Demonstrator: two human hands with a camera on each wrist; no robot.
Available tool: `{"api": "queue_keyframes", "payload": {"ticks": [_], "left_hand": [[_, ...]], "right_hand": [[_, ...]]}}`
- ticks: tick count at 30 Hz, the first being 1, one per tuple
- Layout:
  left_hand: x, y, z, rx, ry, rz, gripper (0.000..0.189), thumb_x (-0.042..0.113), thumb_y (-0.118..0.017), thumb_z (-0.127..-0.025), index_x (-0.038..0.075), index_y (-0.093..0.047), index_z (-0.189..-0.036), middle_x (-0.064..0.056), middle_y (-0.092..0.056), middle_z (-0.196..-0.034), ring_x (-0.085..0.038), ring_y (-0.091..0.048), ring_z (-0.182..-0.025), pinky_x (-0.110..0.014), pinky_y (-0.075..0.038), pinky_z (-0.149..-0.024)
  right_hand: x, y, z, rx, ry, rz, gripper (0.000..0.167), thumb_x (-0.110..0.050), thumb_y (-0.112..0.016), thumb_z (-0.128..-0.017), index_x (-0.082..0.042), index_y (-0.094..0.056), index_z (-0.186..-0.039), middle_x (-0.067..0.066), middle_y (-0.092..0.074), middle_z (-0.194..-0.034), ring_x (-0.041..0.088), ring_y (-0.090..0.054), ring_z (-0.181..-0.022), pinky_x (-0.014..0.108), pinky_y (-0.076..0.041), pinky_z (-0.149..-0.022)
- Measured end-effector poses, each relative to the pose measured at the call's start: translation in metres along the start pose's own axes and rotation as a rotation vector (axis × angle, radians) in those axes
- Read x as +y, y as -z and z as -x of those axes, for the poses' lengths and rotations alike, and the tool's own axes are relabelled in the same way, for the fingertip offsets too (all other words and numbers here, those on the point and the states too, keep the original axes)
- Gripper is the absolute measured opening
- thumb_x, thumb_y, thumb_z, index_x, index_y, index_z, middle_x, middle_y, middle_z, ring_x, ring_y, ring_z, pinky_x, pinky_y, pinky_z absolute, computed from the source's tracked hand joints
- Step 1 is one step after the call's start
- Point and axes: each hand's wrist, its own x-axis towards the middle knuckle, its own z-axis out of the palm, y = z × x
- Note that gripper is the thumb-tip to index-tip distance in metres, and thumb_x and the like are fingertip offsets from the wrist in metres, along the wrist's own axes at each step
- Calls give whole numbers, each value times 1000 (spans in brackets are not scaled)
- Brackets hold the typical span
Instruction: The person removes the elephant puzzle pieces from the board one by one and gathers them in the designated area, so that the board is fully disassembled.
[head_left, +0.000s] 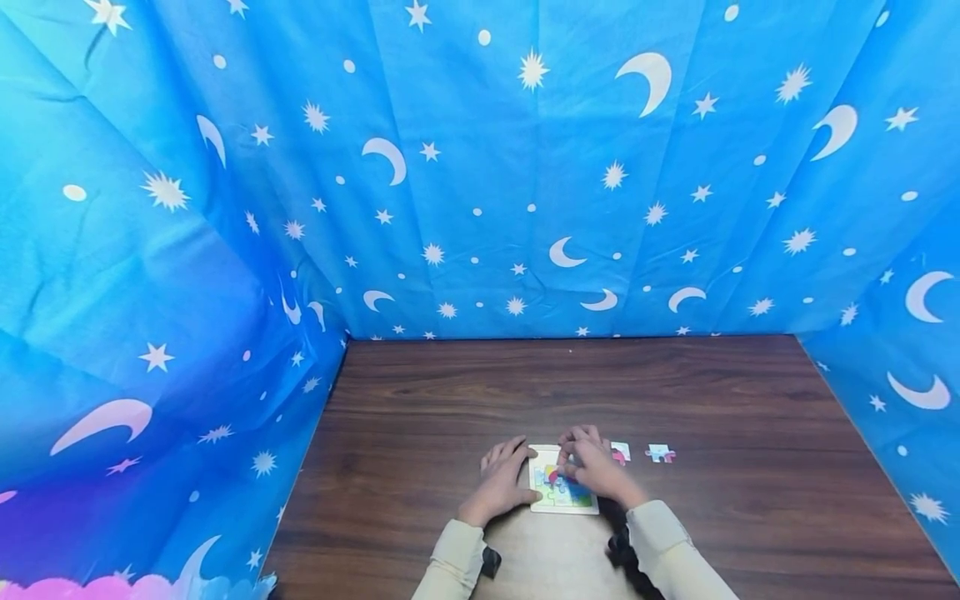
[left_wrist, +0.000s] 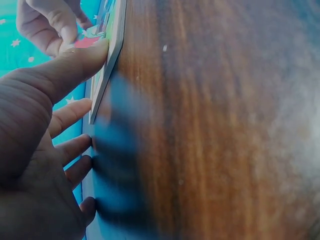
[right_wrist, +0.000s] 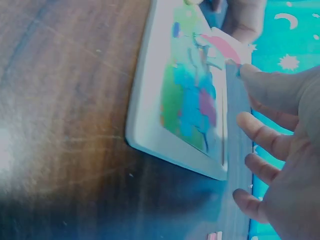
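A jigsaw puzzle in a pale tray (head_left: 566,510) lies on the table, its picture mostly blue and green. My left hand (head_left: 504,475) steadies the tray's left side, the thumb (left_wrist: 95,54) over the rim and the fingers straight along the edge. My right hand (head_left: 592,467) is above the tray's far right part. Between its thumb and fingers it pinches a puzzle piece (right_wrist: 225,47) with a pink-red patch, tilted over the picture. The fingers partly hide that piece in the head view.
Two loose puzzle pieces lie right of the tray: one with red (head_left: 620,452) close to the right hand, and a light blue and pink one (head_left: 660,452) farther right. A blue star-and-moon curtain (head_left: 480,167) stands behind the brown wooden table (head_left: 420,392).
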Motion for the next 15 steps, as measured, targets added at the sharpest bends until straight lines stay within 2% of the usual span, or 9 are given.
{"api": "queue_keyframes", "payload": {"ticks": [6,11,15], "left_hand": [[-1,-1,1,-28,18,-1,60,36,-85,-79,17,-61,-130,-12,-42,-155,-35,-40,-136,-59,-30,-108],[0,-1,1,-17,13,9,59,35,-85,-80,16,-60,-130,-14,-42,-154,-36,-39,-136,-60,-30,-106],[1,1,2,-5,1,28,59,32,-85,-79,13,-61,-129,-17,-43,-153,-39,-40,-134,-62,-30,-104]], "right_hand": [[3,15,7,-44,-1,-83,18,-3,-71,-83,-15,-62,-73,15,-58,-115,47,-38,-122,71,-24,-92],[14,38,15,-1,-9,-92,20,-2,-70,-83,-15,-61,-71,19,-58,-115,49,-38,-119,73,-21,-90],[29,57,25,25,-68,-84,21,-1,-69,-84,-14,-60,-70,21,-57,-117,51,-36,-119,74,-19,-89]]}}
